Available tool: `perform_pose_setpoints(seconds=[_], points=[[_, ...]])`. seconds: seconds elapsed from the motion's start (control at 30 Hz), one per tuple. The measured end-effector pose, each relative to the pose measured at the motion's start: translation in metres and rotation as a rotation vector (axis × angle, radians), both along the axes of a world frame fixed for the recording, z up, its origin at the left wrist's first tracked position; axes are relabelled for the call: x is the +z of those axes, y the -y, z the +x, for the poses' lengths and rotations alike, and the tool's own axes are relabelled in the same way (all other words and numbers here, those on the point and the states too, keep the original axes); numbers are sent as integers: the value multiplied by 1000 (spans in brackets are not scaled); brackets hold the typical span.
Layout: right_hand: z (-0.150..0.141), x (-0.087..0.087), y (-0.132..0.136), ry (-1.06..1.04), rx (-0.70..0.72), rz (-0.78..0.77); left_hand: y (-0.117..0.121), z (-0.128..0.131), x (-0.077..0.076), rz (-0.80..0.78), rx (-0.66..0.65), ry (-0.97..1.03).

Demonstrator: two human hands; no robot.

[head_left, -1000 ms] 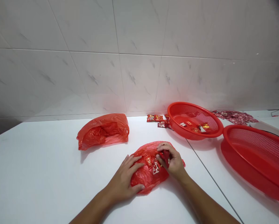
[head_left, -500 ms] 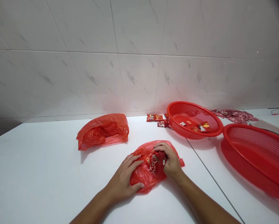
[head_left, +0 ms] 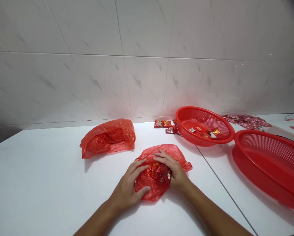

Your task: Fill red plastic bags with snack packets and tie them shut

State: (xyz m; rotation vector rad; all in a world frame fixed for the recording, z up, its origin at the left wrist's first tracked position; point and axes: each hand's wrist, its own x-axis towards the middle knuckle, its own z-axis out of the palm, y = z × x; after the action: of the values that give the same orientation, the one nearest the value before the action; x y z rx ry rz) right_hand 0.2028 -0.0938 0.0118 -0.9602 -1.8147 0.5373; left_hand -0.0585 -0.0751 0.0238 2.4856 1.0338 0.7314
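Note:
A crumpled red plastic bag point(head_left: 174, 154) lies on the white table point(head_left: 51, 170) in front of me, with several red candy packets point(head_left: 154, 171) bunched on or inside it. My left hand point(head_left: 127, 186) grips the bag's near left side, fingers above and thumb below. My right hand point(head_left: 173, 170) presses on the bag's right side, its fingers beside a dark red packet point(head_left: 165, 174). Part of that packet is hidden by the plastic.
A second red plastic bag point(head_left: 107, 139) lies to the left. Beyond my hands, loose packets point(head_left: 161, 124) sit by the tiled wall point(head_left: 147, 85). A red mesh basket point(head_left: 203, 126) holds candies; a larger one point(head_left: 267, 154) stands right, near a heap of wrappers point(head_left: 246, 121).
My hands have drawn closer together, gathering the bag inward. The right hand has moved left, and the dark red packet has shifted left with it.

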Motion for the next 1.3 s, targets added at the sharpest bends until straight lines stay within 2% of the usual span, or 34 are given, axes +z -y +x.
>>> perform_pose_setpoints(seconds=[0.23, 0.37, 0.47, 0.57, 0.67, 0.8, 0.87, 0.93, 1.0, 1.07, 1.13, 1.2, 1.3], points=[[5, -8, -2, 160, -330, -90, -3, -1, 1, 164, 2, 152], [8, -9, -5, 186, -464, -38, -3, 1, 2, 225, 29, 224], [12, -3, -6, 208, -539, 48, -4, 2, 4, 248, 61, 277], [24, 6, -9, 232, -605, 125, -6, -2, 9, 258, 135, 322], [45, 11, -14, 225, -694, 148, -9, -8, 17, 249, 271, 352], [73, 9, -20, 174, -777, 118, -15, -18, 27, 101, 510, 410], [81, 11, -20, 149, -799, 63, -20, -23, 32, -58, 588, 425], [85, 21, -19, 137, -771, -61, -27, -29, 41, -296, 596, 423], [88, 43, -17, 111, -639, -234, -35, -35, 57, -541, 528, 434], [90, 76, -15, 47, -439, -366, -42, -41, 82, -686, 405, 456], [92, 114, -12, -46, -270, -384, -48, -43, 115, -712, 282, 476], [93, 150, -9, -149, -158, -336, -49, -39, 151, -677, 226, 560], [87, 183, -4, -332, -137, -196, -41, -25, 195, -616, 174, 776]])
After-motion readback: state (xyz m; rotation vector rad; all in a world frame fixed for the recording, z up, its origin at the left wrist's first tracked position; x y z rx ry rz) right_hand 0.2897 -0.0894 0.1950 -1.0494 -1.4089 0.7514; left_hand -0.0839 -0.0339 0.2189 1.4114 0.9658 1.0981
